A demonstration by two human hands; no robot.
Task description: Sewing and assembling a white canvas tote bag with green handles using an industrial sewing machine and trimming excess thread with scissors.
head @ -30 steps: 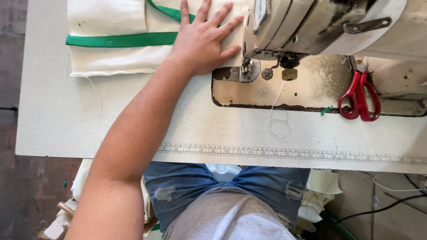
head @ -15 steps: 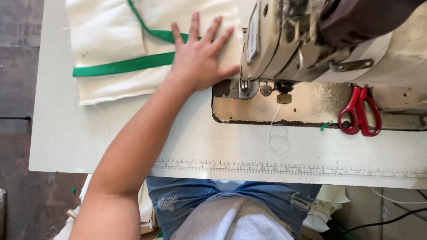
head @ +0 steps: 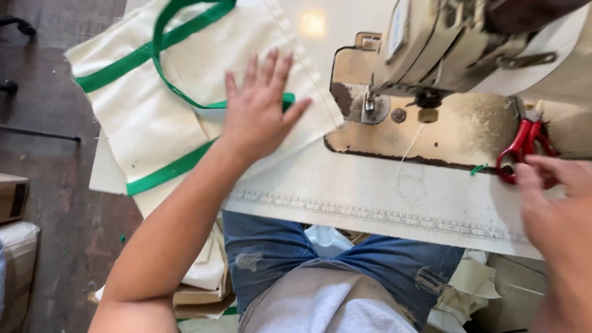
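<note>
My left hand (head: 259, 111) lies flat, fingers spread, on a cream cloth bag (head: 154, 117) with green straps (head: 169, 169) at the left end of the sewing table. The bag hangs partly over the table's left edge. My right hand (head: 552, 197) is at the right, blurred, its fingertips at the handles of the red scissors (head: 521, 145) that lie on the machine bed; whether it grips them is unclear. The sewing machine (head: 444, 55) stands between both hands, its needle area (head: 370, 105) just right of the bag.
A white table top (head: 370, 197) with a printed ruler strip along its near edge carries everything. A pile of cut cloth pieces (head: 203, 277) sits below the table by my left knee. Cardboard boxes (head: 15, 203) stand on the dark floor at the left.
The view has swung right and tilted; the bag under my left hand has slid left, toward the table's edge. My right hand has come into view at the scissors.
</note>
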